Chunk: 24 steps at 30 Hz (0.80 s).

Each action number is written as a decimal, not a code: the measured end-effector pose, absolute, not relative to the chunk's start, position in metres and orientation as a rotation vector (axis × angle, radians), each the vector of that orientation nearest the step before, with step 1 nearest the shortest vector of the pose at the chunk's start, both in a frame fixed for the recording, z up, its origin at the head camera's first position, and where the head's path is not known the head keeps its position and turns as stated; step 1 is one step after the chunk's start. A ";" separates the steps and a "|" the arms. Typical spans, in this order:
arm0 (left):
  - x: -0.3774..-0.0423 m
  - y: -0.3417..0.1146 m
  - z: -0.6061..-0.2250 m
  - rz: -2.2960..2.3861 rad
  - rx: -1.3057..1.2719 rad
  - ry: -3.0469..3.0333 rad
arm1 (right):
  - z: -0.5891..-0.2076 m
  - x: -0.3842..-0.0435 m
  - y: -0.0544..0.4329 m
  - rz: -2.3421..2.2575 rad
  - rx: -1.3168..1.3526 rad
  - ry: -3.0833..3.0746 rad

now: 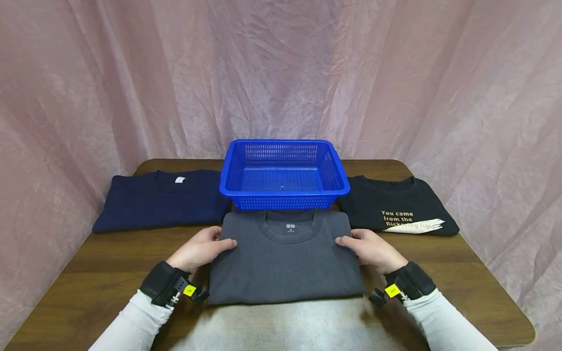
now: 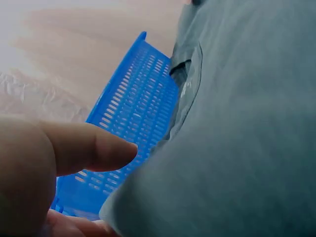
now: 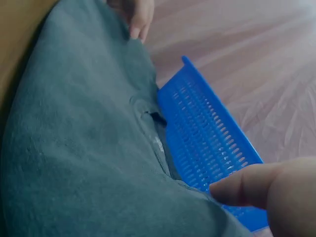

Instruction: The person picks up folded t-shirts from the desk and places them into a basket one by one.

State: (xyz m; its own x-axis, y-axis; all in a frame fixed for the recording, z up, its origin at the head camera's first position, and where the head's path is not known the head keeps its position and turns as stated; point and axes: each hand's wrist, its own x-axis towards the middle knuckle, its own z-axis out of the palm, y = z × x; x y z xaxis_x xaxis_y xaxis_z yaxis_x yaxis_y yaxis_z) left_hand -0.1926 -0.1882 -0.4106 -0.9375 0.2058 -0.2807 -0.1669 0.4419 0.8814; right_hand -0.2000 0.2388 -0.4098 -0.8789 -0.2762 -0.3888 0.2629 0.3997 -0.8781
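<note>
At the near middle of the counter point(image 1: 118, 263), directly in front of you, the folded grey shirt point(image 1: 285, 273) spans the space between your two hands. Its collar faces away from you, with a small printed mark point(image 1: 290, 226) inside the neckline. Whether its underside touches the counter, you cannot tell from these views.

Your left hand point(image 1: 204, 248) pinches the shirt's left side: the thumb lies over the upper face, and the other fingers are partly hidden at the edge. Your right hand point(image 1: 373, 249) pinches the right side in a mirrored position, thumb likewise on top. Both grips sit toward the collar end of the fabric.

Just beyond the collar, you have the blue basket point(image 1: 285, 193), upright, its perforated walls flaring to a wide rim. To the basket's left lies a folded navy shirt point(image 1: 162, 207) with a white label point(image 1: 180, 180) at its neck. To the basket's right lies a folded black shirt point(image 1: 366, 202), which carries yellowish lettering and a white brush-stroke print point(image 1: 414, 226).

Each of your wrists bears a black strap point(image 1: 162, 283) with a yellow tag point(image 1: 189, 290), below which white sleeves point(image 1: 136, 319) cover your forearms. Behind the counter, a pink curtain point(image 1: 272, 73) hangs in loose folds.
</note>
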 end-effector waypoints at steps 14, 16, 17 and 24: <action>-0.190 -0.201 -0.417 1.624 0.028 2.161 | -0.421 -0.205 0.253 -1.639 -0.063 1.974; -0.190 -0.201 -0.416 1.642 0.031 2.161 | -0.420 -0.204 0.254 -1.645 -0.067 1.986; -0.189 -0.200 -0.416 1.647 0.042 2.164 | -0.419 -0.203 0.254 -1.647 -0.068 1.991; -0.183 -0.203 -0.407 1.721 0.122 2.103 | -0.411 -0.195 0.258 -1.647 -0.096 2.016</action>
